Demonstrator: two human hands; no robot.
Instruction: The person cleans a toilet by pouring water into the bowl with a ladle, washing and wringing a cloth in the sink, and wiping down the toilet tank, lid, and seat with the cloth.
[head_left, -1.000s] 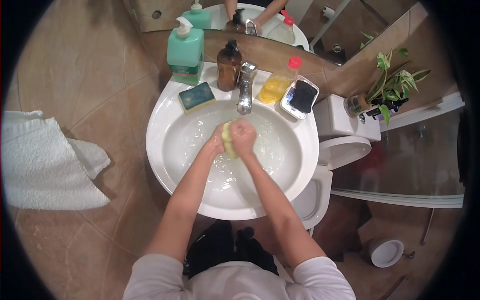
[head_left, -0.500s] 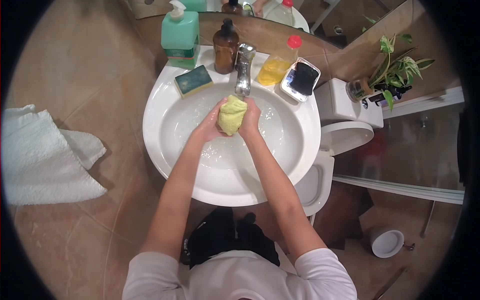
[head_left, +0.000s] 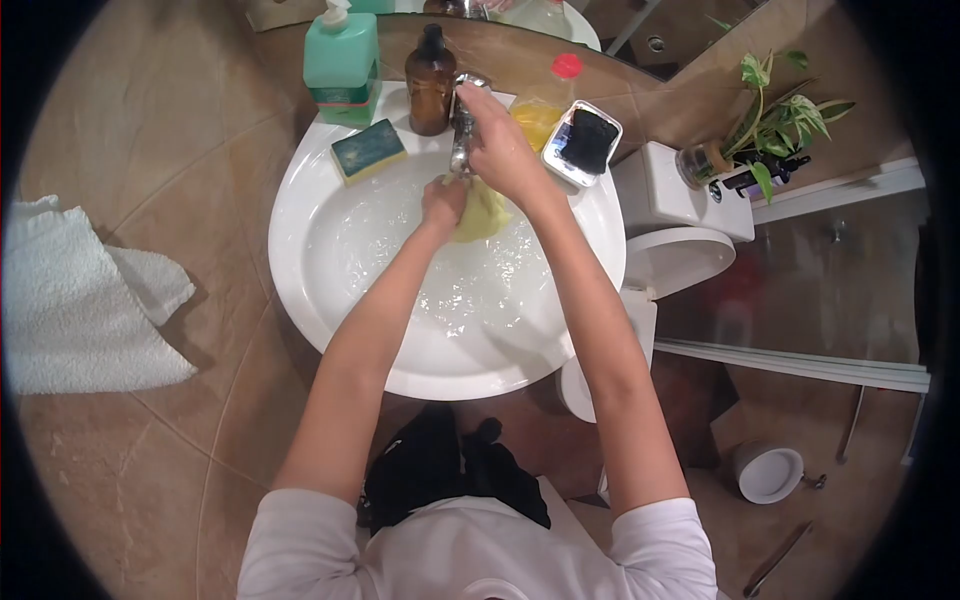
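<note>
My left hand [head_left: 445, 207] is closed on a yellow cloth [head_left: 484, 213], which hangs loosely below the spout in the basin. At the chrome faucet [head_left: 460, 150], my right hand [head_left: 503, 145] grips the top by the lever, covering part of it. Water ripples in the white sink [head_left: 400, 378] under both hands. A green and yellow sponge [head_left: 368, 152] lies on the left rim.
Behind the basin stand a green pump bottle [head_left: 341, 65], a brown bottle [head_left: 430, 85] and a yellow liquid bottle [head_left: 536, 120]. A dish with a black pad [head_left: 588, 142] sits at right. A white towel [head_left: 80, 310] hangs left; a toilet [head_left: 680, 262] and plant [head_left: 785, 125] are right.
My right hand has let go of the cloth and moved up to the faucet. The bunched cloth has loosened and hangs from my left hand. The view has shifted slightly.
</note>
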